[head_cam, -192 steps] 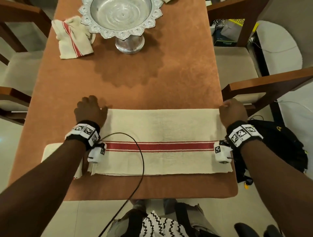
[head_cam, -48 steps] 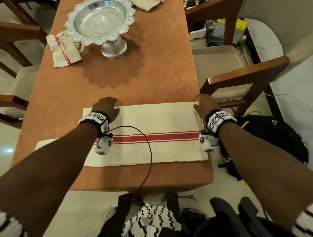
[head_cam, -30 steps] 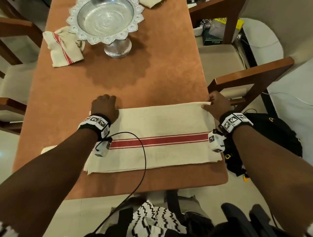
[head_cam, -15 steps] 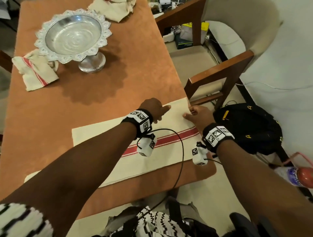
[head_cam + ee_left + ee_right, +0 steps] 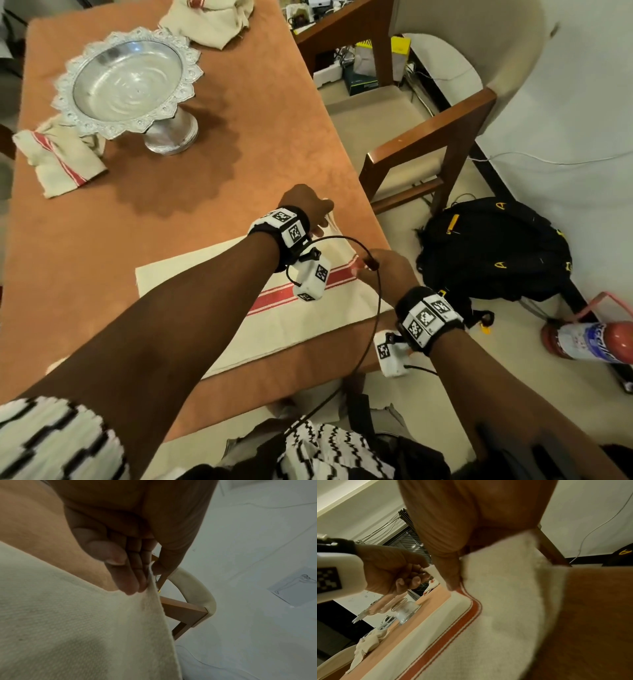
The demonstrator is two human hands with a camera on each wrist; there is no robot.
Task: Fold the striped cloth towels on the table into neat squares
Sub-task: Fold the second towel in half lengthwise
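Note:
A cream towel with a red stripe [image 5: 281, 315] lies folded lengthwise along the near edge of the table [image 5: 205, 205]. Both hands are at its right end. My left hand [image 5: 310, 205] reaches across and pinches the towel's far right corner between thumb and fingertips [image 5: 135, 586], lifting it slightly. The same pinch shows in the right wrist view, with the left hand [image 5: 393, 572] on the corner. My right hand [image 5: 387, 270] pinches the right edge where the red stripe [image 5: 471, 609] ends. My left forearm hides the towel's middle.
A silver pedestal bowl [image 5: 126, 85] stands at the back left, with a crumpled striped towel [image 5: 58, 157] beside it and another [image 5: 212, 20] behind it. A wooden chair [image 5: 428, 137], a black backpack [image 5: 493, 250] and a red fire extinguisher [image 5: 589, 339] are right of the table.
My left hand left the towel's left end and crossed to its far right corner, now pinching it. My right hand slid down the right edge to the stripe. The view swung right.

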